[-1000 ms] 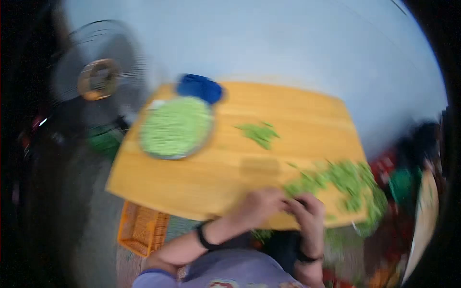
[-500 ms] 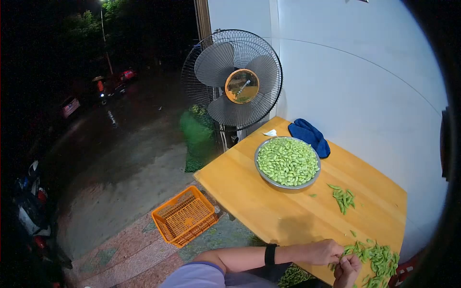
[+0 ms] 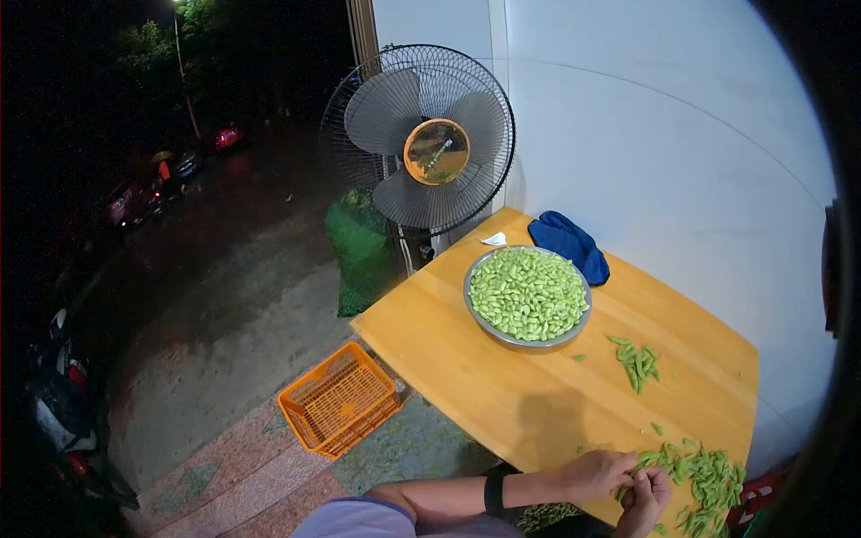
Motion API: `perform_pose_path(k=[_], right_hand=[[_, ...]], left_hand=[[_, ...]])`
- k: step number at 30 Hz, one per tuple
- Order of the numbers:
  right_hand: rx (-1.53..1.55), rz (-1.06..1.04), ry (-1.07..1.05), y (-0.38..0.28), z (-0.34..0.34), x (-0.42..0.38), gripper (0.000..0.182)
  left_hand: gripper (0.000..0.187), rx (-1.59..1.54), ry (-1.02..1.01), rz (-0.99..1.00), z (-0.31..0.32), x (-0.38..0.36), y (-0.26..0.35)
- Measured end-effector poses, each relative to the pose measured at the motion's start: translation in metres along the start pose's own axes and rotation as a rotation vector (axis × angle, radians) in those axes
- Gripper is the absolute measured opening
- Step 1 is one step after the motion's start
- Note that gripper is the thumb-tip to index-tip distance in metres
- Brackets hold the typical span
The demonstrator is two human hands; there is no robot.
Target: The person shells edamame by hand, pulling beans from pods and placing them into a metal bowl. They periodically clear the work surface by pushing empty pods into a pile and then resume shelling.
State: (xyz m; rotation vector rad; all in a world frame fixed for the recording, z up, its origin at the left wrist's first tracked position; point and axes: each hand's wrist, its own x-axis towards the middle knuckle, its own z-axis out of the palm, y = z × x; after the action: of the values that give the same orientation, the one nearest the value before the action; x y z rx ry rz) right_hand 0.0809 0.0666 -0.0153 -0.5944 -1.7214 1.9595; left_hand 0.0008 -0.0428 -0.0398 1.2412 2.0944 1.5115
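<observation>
My left hand [image 3: 599,475], with a black band on the wrist, is closed in a pinch over the table's near right part. Against its fingertips my right hand [image 3: 646,500] is closed too, both on a green bean pod that their fingers mostly hide. Beside them lies a heap of green bean pods [image 3: 708,484]. A smaller group of pods [image 3: 639,362] rests farther up the table. Shelled green beans [image 3: 527,291] fill a round metal bowl [image 3: 507,337] toward the back.
The wooden table [image 3: 466,377] stands by a white wall. A blue cloth [image 3: 569,244] lies behind the bowl. At the far corner stands a large fan [image 3: 437,152] near a green mesh sack [image 3: 359,260]. An orange crate [image 3: 341,399] sits on the floor to the left.
My hands stay together at the pod heap with small finger movements. The whole view has shifted slightly. Outside, the rider in the street has moved farther left.
</observation>
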Motion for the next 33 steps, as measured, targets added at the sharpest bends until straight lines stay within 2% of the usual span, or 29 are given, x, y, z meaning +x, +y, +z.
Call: perform_pose_path(k=[3, 5, 9, 10, 11, 12, 13, 15, 16, 18, 22, 24, 26, 28, 30, 31, 33], right_hand=[[-0.178, -0.051, -0.118, 0.003, -0.002, -0.002, 0.014], [-0.414, -0.207, -0.151, 0.005, -0.003, -0.004, 0.012], [-0.393, -0.126, -0.175, 0.002, -0.005, -0.004, 0.008], [-0.153, 0.002, -0.178, 0.009, -0.003, -0.002, 0.007], [0.082, 0.119, -0.165, 0.013, -0.007, 0.001, 0.009], [0.148, 0.168, -0.220, 0.013, -0.014, 0.001, 0.008], [0.117, 0.165, -0.117, 0.008, -0.004, -0.004, 0.006], [0.109, 0.040, -0.172, 0.014, -0.003, -0.006, 0.007], [0.137, 0.086, -0.165, 0.013, -0.002, -0.007, 0.007], [0.116, 0.120, -0.155, 0.015, -0.005, -0.007, 0.005], [-0.029, 0.075, -0.112, 0.007, -0.002, -0.005, 0.006], [-0.070, 0.086, -0.109, 0.007, -0.004, -0.004, 0.007], [-0.235, -0.083, -0.171, 0.009, -0.005, -0.002, 0.010], [-0.255, -0.073, -0.159, 0.009, -0.006, 0.001, 0.010], [-0.537, -0.236, -0.157, 0.003, -0.005, 0.004, 0.008], [-0.534, -0.228, -0.150, 0.002, -0.005, 0.005, 0.008], [-0.539, -0.155, -0.100, 0.001, -0.004, 0.009, 0.006]], left_hand=[[0.024, 0.127, -0.003, 0.087, 0.003, -0.002, -0.017], [0.024, 0.135, 0.027, 0.105, 0.005, -0.007, -0.019], [0.021, 0.111, 0.026, 0.100, -0.001, -0.014, -0.004], [0.021, 0.082, -0.009, 0.106, -0.005, -0.014, -0.001], [0.020, -0.045, -0.015, 0.041, -0.009, -0.011, 0.002], [0.019, -0.175, -0.032, -0.027, -0.010, -0.009, 0.003], [0.019, -0.224, -0.008, -0.071, -0.009, -0.009, 0.001], [0.019, -0.325, 0.017, -0.134, -0.006, -0.009, -0.001], [0.020, -0.378, 0.024, -0.162, -0.005, -0.009, -0.002], [0.018, -0.476, -0.119, -0.353, -0.014, -0.007, 0.003], [0.016, -0.550, -0.181, -0.384, -0.023, 0.001, 0.007], [0.017, -0.508, -0.194, -0.353, -0.021, 0.005, -0.002], [0.014, -0.559, -0.250, -0.376, -0.027, 0.010, -0.002], [0.011, -0.339, -0.231, -0.240, -0.028, 0.014, -0.003], [0.010, -0.242, -0.178, -0.193, -0.025, 0.020, -0.002], [0.009, -0.145, -0.113, -0.139, -0.025, 0.022, -0.002], [0.008, -0.128, -0.104, -0.171, -0.027, 0.029, -0.005]])
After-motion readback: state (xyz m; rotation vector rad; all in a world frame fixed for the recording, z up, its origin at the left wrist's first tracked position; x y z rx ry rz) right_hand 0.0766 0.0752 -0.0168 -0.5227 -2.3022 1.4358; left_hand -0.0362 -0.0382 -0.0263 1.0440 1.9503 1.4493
